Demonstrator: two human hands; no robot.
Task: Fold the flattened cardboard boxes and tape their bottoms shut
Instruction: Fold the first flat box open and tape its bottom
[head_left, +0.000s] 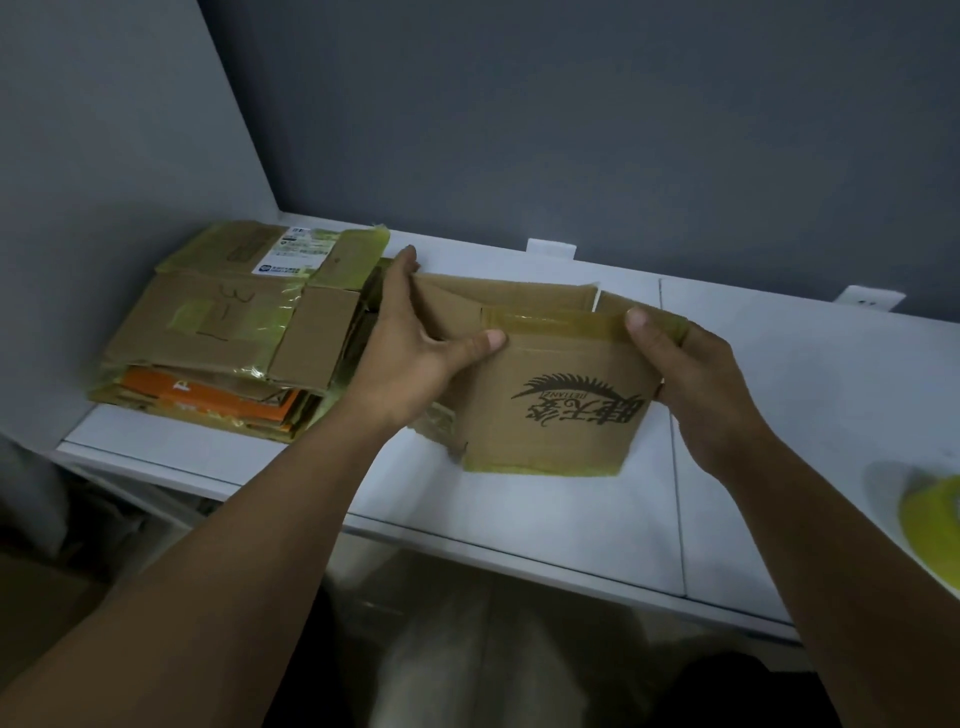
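A small brown cardboard box (561, 395) with a black printed logo is held above the white table (571, 509), partly opened up, old yellowish tape along its edges. My left hand (415, 338) grips its left side, thumb on the near panel and fingers behind. On the right edge my right hand (696, 374) holds it too, thumb pressed on the taped top flap. A stack of flattened cardboard boxes (228, 332) lies on the table to the left. A yellow tape roll (935, 525) sits at the far right edge of the view.
The table stands against a grey wall (519, 130), with a grey panel on the left. Two white outlet covers (551, 246) sit at the table's back edge. The floor below the table's front edge is dark and blurred.
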